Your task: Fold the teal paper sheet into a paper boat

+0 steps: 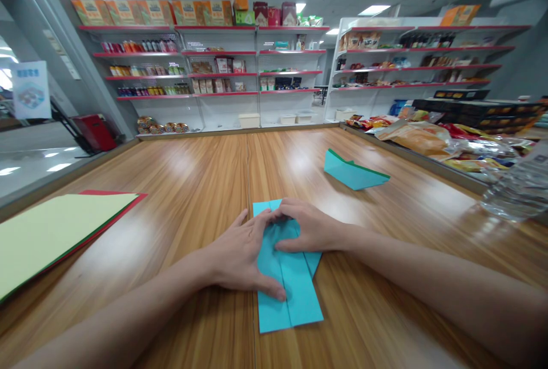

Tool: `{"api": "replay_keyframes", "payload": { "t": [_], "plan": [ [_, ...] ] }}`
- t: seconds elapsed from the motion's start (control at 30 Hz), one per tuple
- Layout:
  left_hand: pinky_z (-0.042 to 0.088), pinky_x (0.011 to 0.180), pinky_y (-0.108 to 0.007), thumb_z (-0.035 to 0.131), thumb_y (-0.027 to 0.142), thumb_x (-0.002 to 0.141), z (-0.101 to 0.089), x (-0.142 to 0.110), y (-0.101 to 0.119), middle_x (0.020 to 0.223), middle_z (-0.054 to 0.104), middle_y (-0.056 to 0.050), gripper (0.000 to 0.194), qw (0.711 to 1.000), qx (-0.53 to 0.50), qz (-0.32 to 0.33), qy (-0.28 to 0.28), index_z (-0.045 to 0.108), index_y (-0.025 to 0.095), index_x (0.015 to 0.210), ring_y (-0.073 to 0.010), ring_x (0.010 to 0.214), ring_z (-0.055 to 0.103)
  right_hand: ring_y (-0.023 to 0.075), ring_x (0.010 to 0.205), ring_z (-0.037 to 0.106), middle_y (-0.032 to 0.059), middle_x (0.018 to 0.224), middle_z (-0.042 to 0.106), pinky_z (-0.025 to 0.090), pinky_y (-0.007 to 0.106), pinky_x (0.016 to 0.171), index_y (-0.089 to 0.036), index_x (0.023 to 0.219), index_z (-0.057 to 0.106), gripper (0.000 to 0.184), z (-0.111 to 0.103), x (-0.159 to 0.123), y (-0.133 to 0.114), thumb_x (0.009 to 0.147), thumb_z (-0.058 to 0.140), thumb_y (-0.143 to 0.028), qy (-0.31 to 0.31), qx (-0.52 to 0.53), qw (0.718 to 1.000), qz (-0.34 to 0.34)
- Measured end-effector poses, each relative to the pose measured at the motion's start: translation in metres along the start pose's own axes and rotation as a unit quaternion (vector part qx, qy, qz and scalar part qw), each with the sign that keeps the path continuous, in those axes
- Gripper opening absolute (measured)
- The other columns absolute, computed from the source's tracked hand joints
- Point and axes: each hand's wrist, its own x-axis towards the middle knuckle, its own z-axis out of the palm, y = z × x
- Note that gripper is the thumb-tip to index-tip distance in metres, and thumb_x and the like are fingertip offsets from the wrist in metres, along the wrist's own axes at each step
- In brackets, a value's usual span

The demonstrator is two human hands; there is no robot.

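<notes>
A folded turquoise sheet of paper lies on the wooden table right in front of me. My left hand lies flat on its left side, fingers stretched toward the far end and thumb pressed near the paper's middle. My right hand presses flat on the upper right part, its fingers meeting the left hand's fingertips at the top fold. Both hands hold nothing, only pressing the paper down. A finished turquoise folded paper plane rests farther off to the right.
A stack of coloured paper, light green on top of red, lies at the left edge. A clear plastic bottle lies at the right. Snack packets fill a counter beyond it. Store shelves line the back.
</notes>
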Motion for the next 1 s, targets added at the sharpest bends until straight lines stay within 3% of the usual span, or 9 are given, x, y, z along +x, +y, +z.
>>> {"api": "replay_keyframes", "payload": {
  "t": [0.47, 0.63, 0.83, 1.0],
  "plan": [
    [0.003, 0.110, -0.056, 0.070, 0.065, 0.053, -0.003, -0.001, -0.009, 0.147, 0.028, -0.019, 0.119, 1.000, 0.009, 0.013, -0.023, 0.010, 0.016, 0.144, -0.0340, 0.135, 0.025, 0.0281, 0.101, 0.047, 0.0112, 0.107, 0.052, 0.038, 0.044, 0.089, -0.015, 0.120, 0.051, 0.080, 0.000, -0.006, -0.011, 0.057, 0.070, -0.061, -0.044, -0.017, 0.999, 0.019],
    [0.002, 0.110, -0.056, 0.071, 0.064, 0.055, -0.005, -0.003, -0.017, 0.147, 0.028, -0.018, 0.116, 1.000, 0.005, 0.014, -0.017, 0.012, 0.016, 0.144, -0.0343, 0.134, 0.026, 0.0336, 0.121, 0.035, 0.0158, 0.131, 0.038, 0.028, 0.049, 0.102, -0.013, 0.135, 0.036, 0.106, 0.003, -0.010, -0.018, 0.051, 0.070, -0.068, -0.061, 0.009, 0.998, -0.006],
    [0.001, 0.110, -0.056, 0.071, 0.066, 0.052, -0.006, -0.003, -0.017, 0.149, 0.023, -0.017, 0.122, 1.000, 0.004, 0.016, -0.015, 0.009, 0.018, 0.145, -0.0348, 0.136, 0.021, 0.0373, 0.129, 0.026, 0.0169, 0.138, 0.031, 0.019, 0.051, 0.107, -0.013, 0.142, 0.024, 0.122, 0.005, -0.013, -0.026, 0.045, 0.071, -0.070, -0.078, 0.014, 0.997, 0.001],
    [-0.003, 0.108, -0.059, 0.070, 0.068, 0.050, -0.007, -0.003, -0.020, 0.151, 0.015, -0.017, 0.125, 1.000, 0.013, -0.004, -0.026, 0.005, 0.021, 0.146, -0.0349, 0.137, 0.018, 0.0383, 0.136, 0.012, 0.0177, 0.150, 0.011, 0.007, 0.051, 0.111, -0.013, 0.147, 0.002, 0.135, 0.008, -0.017, -0.028, 0.046, 0.071, -0.069, -0.115, -0.001, 0.993, -0.013]
  ]
}}
